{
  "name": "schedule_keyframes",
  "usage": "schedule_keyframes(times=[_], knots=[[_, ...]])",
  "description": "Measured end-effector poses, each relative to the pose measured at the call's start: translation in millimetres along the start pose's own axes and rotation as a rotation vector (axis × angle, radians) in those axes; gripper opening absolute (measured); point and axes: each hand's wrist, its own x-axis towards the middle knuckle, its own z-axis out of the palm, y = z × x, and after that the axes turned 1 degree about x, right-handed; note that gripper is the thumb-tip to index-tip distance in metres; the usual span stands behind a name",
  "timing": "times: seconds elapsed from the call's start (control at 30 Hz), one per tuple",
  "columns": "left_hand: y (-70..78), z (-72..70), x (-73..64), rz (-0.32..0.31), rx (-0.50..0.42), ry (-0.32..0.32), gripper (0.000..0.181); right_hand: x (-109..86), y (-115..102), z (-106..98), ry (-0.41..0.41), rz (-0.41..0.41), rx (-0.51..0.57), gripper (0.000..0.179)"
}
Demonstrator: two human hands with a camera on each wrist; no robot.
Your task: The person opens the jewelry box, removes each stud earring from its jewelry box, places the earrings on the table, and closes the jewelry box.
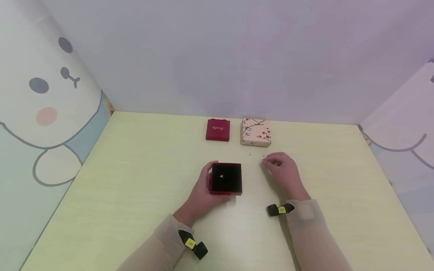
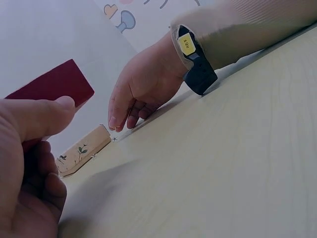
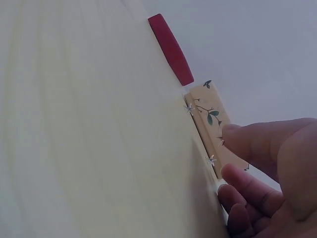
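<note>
My left hand (image 1: 205,192) holds a small red jewellery box (image 1: 242,180) with its thumb and fingers around the sides. Its black lining (image 1: 230,182) faces up, and a tiny silver star-shaped piece of jewellery (image 1: 221,176) sits on it. Two more star-shaped pieces lie on the table: one star (image 3: 188,109) farther left, the other star (image 3: 212,160) close to the fingertips of my right hand (image 1: 284,171). In the right wrist view, that hand's thumb (image 3: 237,141) and index finger (image 3: 242,181) are bent and apart, with nothing visible gripped between them.
A flat dark-red item with gold lettering (image 1: 217,130) lies near the table's back edge. Beside it is a pink box with a blossom-branch print (image 1: 256,132). Behind the pale wooden table (image 1: 142,150) rises a plain fabric wall (image 1: 210,56), with cartoon-printed panels at both sides.
</note>
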Motion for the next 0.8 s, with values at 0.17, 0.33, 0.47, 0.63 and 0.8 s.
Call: schedule_keyframes(times=[0.17,0.33,0.47,0.63,0.8], knots=[[1.6,0.2,-0.2,0.006,-0.005,-0.002,0.108,1.3,4.3,2.1,-0.009,0.01,-0.029,0.015],[1.3,0.3,0.3,-0.006,-0.003,0.002,0.108,3.9,5.7,2.7,-0.007,-0.02,-0.065,0.015],[1.0,0.4,1.0,-0.014,-0.004,0.001,0.108,4.8,4.2,2.2,-0.008,-0.027,-0.085,0.015],[-0.6,0.1,1.5,-0.016,-0.001,0.0,0.108,4.4,3.3,2.2,-0.003,-0.018,-0.082,0.016],[-1.3,-0.1,0.8,-0.018,0.0,-0.001,0.108,3.7,4.6,3.1,-0.01,-0.01,-0.06,0.021]])
